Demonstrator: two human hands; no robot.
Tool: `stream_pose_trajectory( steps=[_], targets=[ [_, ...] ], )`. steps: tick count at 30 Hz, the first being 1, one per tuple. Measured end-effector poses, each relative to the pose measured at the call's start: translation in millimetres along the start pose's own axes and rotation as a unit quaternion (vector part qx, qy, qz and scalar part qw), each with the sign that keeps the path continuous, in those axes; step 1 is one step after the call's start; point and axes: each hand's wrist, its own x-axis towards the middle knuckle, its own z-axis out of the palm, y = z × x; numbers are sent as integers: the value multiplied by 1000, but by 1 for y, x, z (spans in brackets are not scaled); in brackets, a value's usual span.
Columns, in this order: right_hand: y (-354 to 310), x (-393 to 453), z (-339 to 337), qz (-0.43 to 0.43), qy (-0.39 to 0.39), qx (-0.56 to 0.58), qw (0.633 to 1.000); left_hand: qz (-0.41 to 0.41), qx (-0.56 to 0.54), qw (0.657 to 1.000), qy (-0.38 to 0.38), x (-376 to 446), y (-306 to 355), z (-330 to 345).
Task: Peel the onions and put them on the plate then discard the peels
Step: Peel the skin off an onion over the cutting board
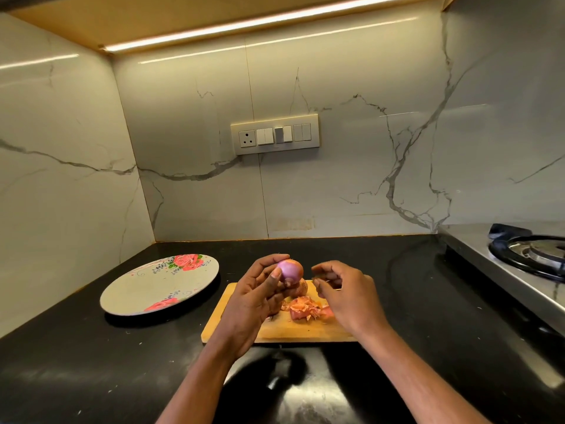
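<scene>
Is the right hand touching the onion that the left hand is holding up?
Apart. The head view shows dark counter between the right hand and the onion, which the left hand grips alone.

A home kitchen: black worktop (91, 362), marble-look backsplash (336, 179), gas hob (532, 255) (right edge), switch panel (275, 134), under-cabinet strip light (260, 24)
</scene>
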Motion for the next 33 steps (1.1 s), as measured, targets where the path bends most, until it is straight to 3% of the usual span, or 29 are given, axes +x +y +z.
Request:
stream_pose_trajectory(
  steps=[12,23,33],
  targets=[
    [-18,-8,-1,-92,-4,57,994,3,42,999,16,1,1,2],
    [-18,-13,4,-111,30,38,993,27,126,991,30,0,-2,1],
    [-16,-12,4,-108,36,48,992,19,81,996,18,0,-2,1]
  ],
)
